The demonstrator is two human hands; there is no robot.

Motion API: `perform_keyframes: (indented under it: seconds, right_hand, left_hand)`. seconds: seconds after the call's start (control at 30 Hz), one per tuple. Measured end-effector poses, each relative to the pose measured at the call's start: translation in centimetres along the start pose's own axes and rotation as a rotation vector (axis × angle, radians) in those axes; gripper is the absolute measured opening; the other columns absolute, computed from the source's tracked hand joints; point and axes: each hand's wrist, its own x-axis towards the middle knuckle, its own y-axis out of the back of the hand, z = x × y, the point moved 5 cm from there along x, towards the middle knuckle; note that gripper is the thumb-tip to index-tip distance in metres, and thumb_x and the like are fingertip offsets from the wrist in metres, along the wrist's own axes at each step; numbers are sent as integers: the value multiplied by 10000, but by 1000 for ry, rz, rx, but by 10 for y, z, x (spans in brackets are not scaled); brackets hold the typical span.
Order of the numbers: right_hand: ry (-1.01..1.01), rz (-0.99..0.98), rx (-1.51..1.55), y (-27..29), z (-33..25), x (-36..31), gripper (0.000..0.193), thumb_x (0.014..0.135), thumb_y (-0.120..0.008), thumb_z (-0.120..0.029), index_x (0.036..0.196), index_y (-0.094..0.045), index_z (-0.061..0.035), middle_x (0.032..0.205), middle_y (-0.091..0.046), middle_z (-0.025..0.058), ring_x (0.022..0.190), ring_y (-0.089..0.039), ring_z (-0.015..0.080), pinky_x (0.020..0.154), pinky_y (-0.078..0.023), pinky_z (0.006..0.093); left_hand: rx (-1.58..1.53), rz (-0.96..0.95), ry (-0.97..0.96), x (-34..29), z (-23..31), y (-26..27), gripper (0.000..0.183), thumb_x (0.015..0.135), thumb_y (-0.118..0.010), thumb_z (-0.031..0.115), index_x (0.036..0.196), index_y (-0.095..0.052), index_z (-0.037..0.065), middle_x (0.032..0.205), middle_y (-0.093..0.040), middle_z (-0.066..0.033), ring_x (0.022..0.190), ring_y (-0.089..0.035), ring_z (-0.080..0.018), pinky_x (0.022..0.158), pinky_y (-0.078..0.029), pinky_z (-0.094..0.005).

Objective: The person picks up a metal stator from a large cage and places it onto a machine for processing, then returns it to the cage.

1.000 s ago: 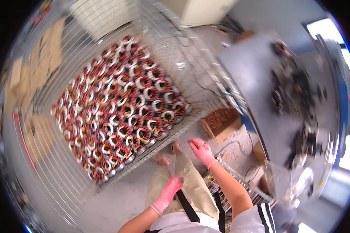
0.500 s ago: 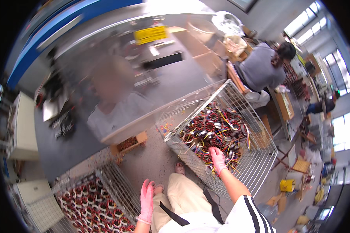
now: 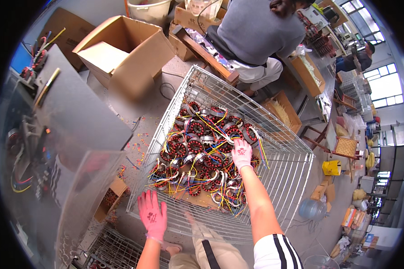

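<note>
A wire basket (image 3: 296, 154) in front of me holds a pile of wound motor stators (image 3: 195, 145), dark rings with red windings and loose yellow, blue, red and white leads. My right hand (image 3: 242, 154), in a pink glove, reaches into the pile. Its fingers are pressed together and bent down at the rim of a motor stator (image 3: 233, 130); the fingertips are partly hidden. My left hand (image 3: 152, 215), also in a pink glove, is open with fingers spread, near the basket's front left corner, and holds nothing.
A grey worktable (image 3: 76, 89) stands left, its clear panel (image 3: 87, 197) beside my left arm. Beyond the basket are an open cardboard box (image 3: 152, 54) and a seated person (image 3: 256, 31). Another wire basket (image 3: 114, 249) sits low at the front left. Wire scraps lie on the floor.
My view has swung right and closer to the basket of stators. My left hand has moved up to the basket's near corner with its fingers spreading. My right hand stays at the pile.
</note>
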Motion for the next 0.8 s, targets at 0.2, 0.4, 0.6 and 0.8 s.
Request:
perform_keyframes:
  seconds: [0.2,0.4,0.6,0.8]
  right_hand:
    - [138,302,-315,-42,12,55,325,928,-510,-290,1128,-492,-34,1091,-571,123,1088,-513,287,1041,-352,390]
    - [125,-68,546,53,-10,-9,308,895,-552,-301,1030,-591,-27,902,-643,215,872,-615,388,770,-467,464]
    - [326,-458,718,188,-141,-232,300,817,-670,-140,1090,-641,-19,806,-656,78,663,-590,163,603,-478,338]
    - [1382,-719,522,225,-323,-444,402,793,-690,-149,1145,-587,13,963,-645,182,917,-615,353,849,-472,425]
  left_hand:
    - [-60,-3,-28,19,13,6,434,858,-598,223,1245,-525,39,1282,-511,-163,1199,-468,-377,1074,-314,-520]
    - [-264,70,42,6,-5,5,351,811,-668,278,1075,-618,52,1118,-609,-106,1067,-570,-295,972,-437,-431]
    - [-1637,-350,592,-131,58,16,323,912,-635,304,1155,-570,101,1120,-608,-34,1033,-580,-154,889,-488,-342]
    - [-2190,433,1267,-299,-2,72,339,925,-628,307,1145,-544,63,998,-609,-19,909,-583,-109,783,-499,-294]
